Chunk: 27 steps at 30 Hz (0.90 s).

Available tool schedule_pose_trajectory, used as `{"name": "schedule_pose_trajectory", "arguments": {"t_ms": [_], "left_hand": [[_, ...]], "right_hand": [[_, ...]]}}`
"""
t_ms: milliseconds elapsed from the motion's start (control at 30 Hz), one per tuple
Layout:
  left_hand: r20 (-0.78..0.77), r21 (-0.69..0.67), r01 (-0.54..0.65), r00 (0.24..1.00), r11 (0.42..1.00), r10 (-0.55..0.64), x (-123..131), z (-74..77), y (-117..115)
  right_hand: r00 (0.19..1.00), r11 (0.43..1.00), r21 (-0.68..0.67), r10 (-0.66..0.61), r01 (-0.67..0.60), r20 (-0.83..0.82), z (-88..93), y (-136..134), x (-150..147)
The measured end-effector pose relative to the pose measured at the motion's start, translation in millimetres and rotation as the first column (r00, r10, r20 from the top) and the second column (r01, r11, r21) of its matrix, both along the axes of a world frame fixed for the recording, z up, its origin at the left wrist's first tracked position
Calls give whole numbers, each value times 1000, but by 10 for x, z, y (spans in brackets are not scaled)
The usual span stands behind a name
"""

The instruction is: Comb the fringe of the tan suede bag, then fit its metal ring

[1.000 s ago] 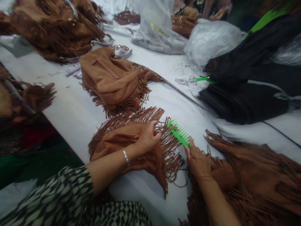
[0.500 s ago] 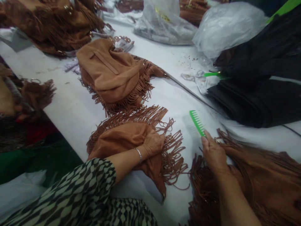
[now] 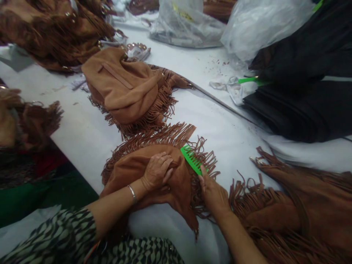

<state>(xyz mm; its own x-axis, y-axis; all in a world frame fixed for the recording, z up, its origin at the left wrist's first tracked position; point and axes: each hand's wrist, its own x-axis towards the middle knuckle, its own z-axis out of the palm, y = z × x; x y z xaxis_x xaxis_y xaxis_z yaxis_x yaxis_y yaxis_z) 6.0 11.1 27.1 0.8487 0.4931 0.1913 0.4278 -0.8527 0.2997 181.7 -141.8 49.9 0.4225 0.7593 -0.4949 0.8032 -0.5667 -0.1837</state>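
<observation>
Your right hand (image 3: 213, 194) pinched a green comb (image 3: 191, 159) in the fringe (image 3: 199, 194) of a brown suede bag (image 3: 132, 165), while your left hand (image 3: 157, 171) pressed flat, holding the bag on the table (image 3: 90, 146). You seemed mid-combing; the fringe called for more strokes.

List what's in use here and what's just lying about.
In use:
right hand, holding a green plastic comb
left hand, pressing on a tan suede fringed bag

Lying about:
another suede fringed bag
heap of fringed bags
fringed bag at right
folded black fabric
clear plastic bag
</observation>
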Motion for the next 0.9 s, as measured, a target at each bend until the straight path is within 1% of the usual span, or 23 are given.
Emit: {"name": "schedule_pose_trajectory", "arguments": {"t_ms": [67, 133, 233, 300, 333, 400, 433, 467, 500, 533, 600, 633, 700, 733, 767, 800, 833, 900], "left_hand": [[-20, 23, 8, 1000, 1000, -7, -78, -132, 9], [-31, 25, -1, 1000, 1000, 2, -88, -211, 7], [-37, 31, 1, 999, 1000, 0, -57, -222, 4], [-41, 41, -1, 999, 999, 2, -43, -193, 6], [-46, 42, -7, 999, 999, 8, -39, -179, 8], [-59, 33, -22, 998, 999, 24, -39, -161, 13], [-70, 25, -29, 997, 999, 31, -41, -159, 15], [-81, 17, -31, 996, 999, 32, -43, -163, 16], [-87, 10, -30, 996, 1000, 31, -46, -170, 18], [-92, 5, -29, 995, 1000, 29, -48, -179, 19], [-97, -3, -35, 995, 999, 34, -53, -196, 20], [-98, -6, -39, 994, 999, 38, -54, -201, 20], [-102, -5, -45, 994, 999, 44, -56, -201, 19], [-102, 1, -43, 994, 999, 43, -57, -199, 17], [-102, 10, -38, 994, 999, 39, -57, -196, 15], [-100, 21, -34, 994, 999, 35, -59, -193, 13], [-96, 34, -29, 995, 999, 33, -60, -191, 10], [-87, 55, -22, 996, 998, 27, -64, -191, 3]], "right_hand": [[998, 999, -46, 9, -6, 61, -55, 124, 184], [994, 999, -39, -13, 17, 109, -105, 268, 468], [976, 985, 11, -172, 172, 130, -115, 472, 1021], [949, 960, 41, -281, 278, 140, -47, 567, 1376], [939, 947, 82, -319, 310, 131, 7, 594, 1512], [929, 916, 218, -361, 338, 79, 132, 595, 1633], [926, 892, 289, -375, 347, 44, 194, 565, 1596], [925, 869, 346, -380, 354, 8, 249, 509, 1488], [925, 853, 380, -380, 358, -18, 296, 424, 1310], [928, 854, 377, -372, 358, -38, 330, 311, 1070], [935, 875, 331, -343, 354, -91, 354, 6, 460], [936, 899, 267, -311, 346, -164, 341, -169, 132], [920, 936, 120, -291, 330, -263, 269, -511, -461], [911, 938, 81, -304, 338, -280, 219, -652, -685], [911, 938, 64, -311, 340, -272, 165, -761, -842], [916, 939, 53, -317, 339, -246, 113, -832, -926], [926, 942, 46, -318, 333, -205, 67, -863, -938], [947, 950, 24, -306, 310, -101, -3, -823, -783]]}}
